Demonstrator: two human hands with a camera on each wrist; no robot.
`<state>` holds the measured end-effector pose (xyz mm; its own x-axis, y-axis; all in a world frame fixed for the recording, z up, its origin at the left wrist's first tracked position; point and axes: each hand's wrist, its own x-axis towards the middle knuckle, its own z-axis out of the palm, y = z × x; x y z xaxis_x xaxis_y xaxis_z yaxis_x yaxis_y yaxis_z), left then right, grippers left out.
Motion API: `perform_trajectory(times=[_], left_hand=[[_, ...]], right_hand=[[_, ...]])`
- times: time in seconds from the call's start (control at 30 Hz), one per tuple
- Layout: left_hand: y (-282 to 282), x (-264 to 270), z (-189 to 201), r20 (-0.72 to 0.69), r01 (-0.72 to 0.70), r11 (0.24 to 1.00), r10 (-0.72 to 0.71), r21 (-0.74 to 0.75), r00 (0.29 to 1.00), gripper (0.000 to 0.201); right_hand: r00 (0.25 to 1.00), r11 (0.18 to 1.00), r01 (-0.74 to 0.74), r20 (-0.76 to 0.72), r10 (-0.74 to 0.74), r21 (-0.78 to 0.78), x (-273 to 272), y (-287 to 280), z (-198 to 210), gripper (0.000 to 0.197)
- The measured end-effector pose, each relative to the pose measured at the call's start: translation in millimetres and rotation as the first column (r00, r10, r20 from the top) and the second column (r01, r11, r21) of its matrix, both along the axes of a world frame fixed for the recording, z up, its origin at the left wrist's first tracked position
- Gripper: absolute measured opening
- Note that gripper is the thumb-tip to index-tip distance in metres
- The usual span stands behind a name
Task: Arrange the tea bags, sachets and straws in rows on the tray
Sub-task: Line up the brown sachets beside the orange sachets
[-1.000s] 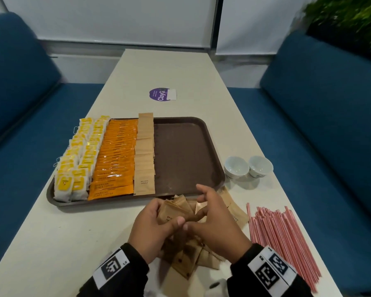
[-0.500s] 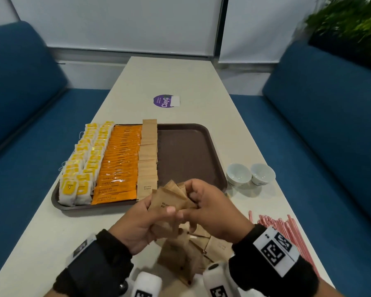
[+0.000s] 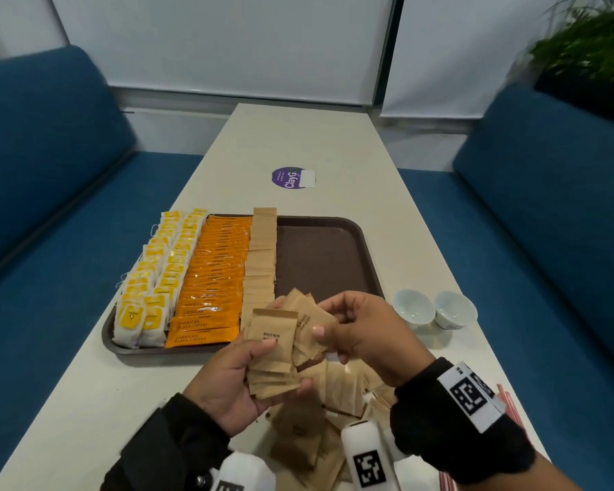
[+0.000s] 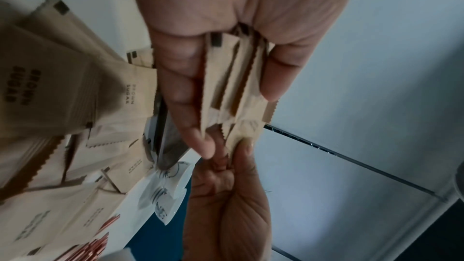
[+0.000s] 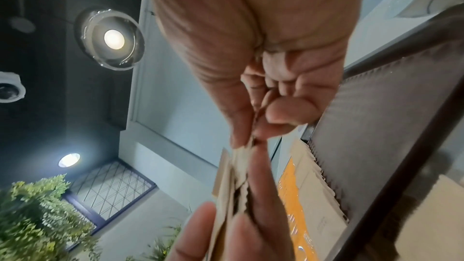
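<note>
A brown tray (image 3: 334, 256) holds rows of yellow tea bags (image 3: 156, 274), orange coffee sachets (image 3: 213, 274) and brown sugar sachets (image 3: 261, 256); its right half is bare. My left hand (image 3: 234, 380) grips a stack of brown sugar sachets (image 3: 272, 349) above the table's near edge, thumb on the front one. My right hand (image 3: 366, 334) pinches the corner of one sachet (image 3: 312, 331) in that stack, also seen as a sachet corner (image 5: 242, 152) between thumb and finger. More loose sachets (image 3: 334, 395) lie on the table under both hands. Red straws (image 3: 507, 402) lie at the right, mostly hidden by my right wrist.
Two small white cups (image 3: 433, 310) stand on the table just right of the tray. A purple round sticker (image 3: 291, 177) lies beyond the tray. Blue benches (image 3: 546, 242) flank the long white table (image 3: 316, 143). A green plant (image 3: 589, 54) stands at the far right.
Both hands have lifted from the loose pile with a stack of brown sugar sachets. The left hand now holds the stack upright and the right hand pinches one sachet in it.
</note>
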<state>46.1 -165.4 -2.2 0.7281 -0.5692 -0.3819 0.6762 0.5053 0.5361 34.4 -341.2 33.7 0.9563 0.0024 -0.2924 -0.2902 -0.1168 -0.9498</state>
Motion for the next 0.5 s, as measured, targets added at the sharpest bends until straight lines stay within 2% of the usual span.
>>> perform_trajectory(times=[0.17, 0.27, 0.4, 0.47, 0.5], left_hand=[[0, 2, -8, -0.029, -0.057, 0.998, 0.056, -0.015, 0.998, 0.05], [-4, 1, -12, -0.03, -0.067, 0.997, 0.068, 0.039, 0.997, 0.054], [-6, 3, -11, 0.021, -0.048, 0.997, 0.047, 0.052, 0.999, 0.045], [-5, 5, -10, 0.037, -0.052, 0.997, 0.05, 0.055, 0.998, 0.041], [-4, 6, -9, 0.042, -0.056, 0.997, 0.053, 0.054, 0.998, 0.039]], right_hand=[[0.998, 0.998, 0.053, -0.03, -0.052, 0.028, 5, -2, -5, 0.009], [0.998, 0.998, 0.037, -0.046, -0.034, 0.059, 6, 0, -9, 0.007], [0.996, 0.999, -0.048, -0.071, 0.049, 0.012, 5, 5, -11, 0.008], [0.997, 1.0, -0.024, -0.073, 0.025, 0.004, 6, 6, -10, 0.002], [0.997, 1.0, 0.003, -0.072, -0.001, 0.03, 8, 6, -8, 0.005]])
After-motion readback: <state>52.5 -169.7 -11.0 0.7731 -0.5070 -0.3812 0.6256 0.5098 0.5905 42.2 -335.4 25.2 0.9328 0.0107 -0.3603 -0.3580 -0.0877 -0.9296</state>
